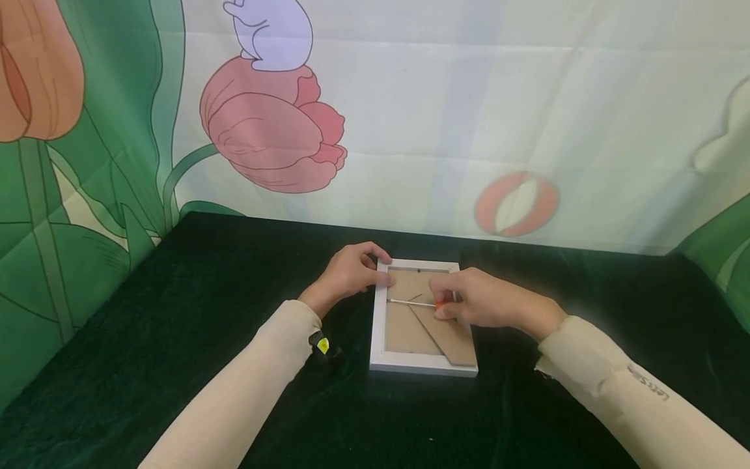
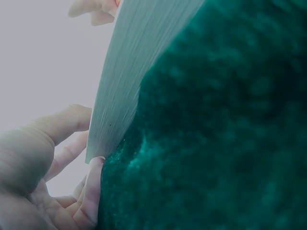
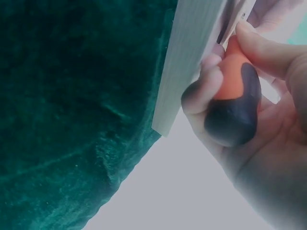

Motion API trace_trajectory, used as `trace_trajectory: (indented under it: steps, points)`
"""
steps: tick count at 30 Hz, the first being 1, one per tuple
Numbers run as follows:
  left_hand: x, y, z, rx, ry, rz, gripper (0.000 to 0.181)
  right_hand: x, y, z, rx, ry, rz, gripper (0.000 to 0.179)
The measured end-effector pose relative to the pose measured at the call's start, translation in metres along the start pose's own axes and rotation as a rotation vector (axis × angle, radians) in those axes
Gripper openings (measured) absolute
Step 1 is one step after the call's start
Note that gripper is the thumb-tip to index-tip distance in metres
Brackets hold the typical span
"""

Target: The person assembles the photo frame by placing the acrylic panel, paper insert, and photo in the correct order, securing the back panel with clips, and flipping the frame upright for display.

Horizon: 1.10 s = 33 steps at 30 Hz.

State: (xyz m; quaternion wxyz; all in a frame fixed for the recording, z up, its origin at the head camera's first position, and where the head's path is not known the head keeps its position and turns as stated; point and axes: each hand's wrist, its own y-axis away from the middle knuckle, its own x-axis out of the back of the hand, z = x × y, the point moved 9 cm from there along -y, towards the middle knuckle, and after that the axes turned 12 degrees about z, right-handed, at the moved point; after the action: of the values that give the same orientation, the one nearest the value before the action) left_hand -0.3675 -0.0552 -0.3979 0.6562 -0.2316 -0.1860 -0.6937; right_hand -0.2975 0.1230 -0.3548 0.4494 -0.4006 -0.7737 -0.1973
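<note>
A white picture frame (image 1: 378, 332) lies face down with its brown backing board (image 1: 401, 329) showing. A brown easel leg (image 1: 454, 342) slants across the back toward the lower right corner. My right hand (image 1: 489, 299) grips a screwdriver (image 3: 235, 91) by its orange and black handle. The thin metal shaft (image 1: 410, 303) reaches left across the backing, its tip at the inner edge of the left border. My left hand (image 1: 354, 270) holds the frame by its upper left corner, thumb on the border and fingers along the outer side, as the left wrist view also shows.
A dark green velvety cloth (image 1: 246, 391) covers the table. Behind it hangs a curtain (image 1: 410, 130) printed with tulips and a white animal. Small dark fasteners (image 1: 418, 270) sit at the top and bottom inner edges of the frame.
</note>
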Motion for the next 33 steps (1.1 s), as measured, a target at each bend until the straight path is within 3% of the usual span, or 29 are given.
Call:
trace_trajectory:
  steps: [9,18,33]
  points:
    - [-0.001,-0.002,0.001,-0.009,0.009,0.000,0.037,0.000,-0.006,0.001,-0.028,0.032,-0.066,0.018]
    - [0.000,-0.001,-0.001,0.000,-0.001,0.004,0.038,0.000,-0.013,0.008,-0.164,0.050,-0.165,0.016]
    - [0.001,-0.001,-0.002,0.008,0.015,0.011,0.037,-0.001,-0.001,0.023,-0.126,-0.077,-0.051,0.016]
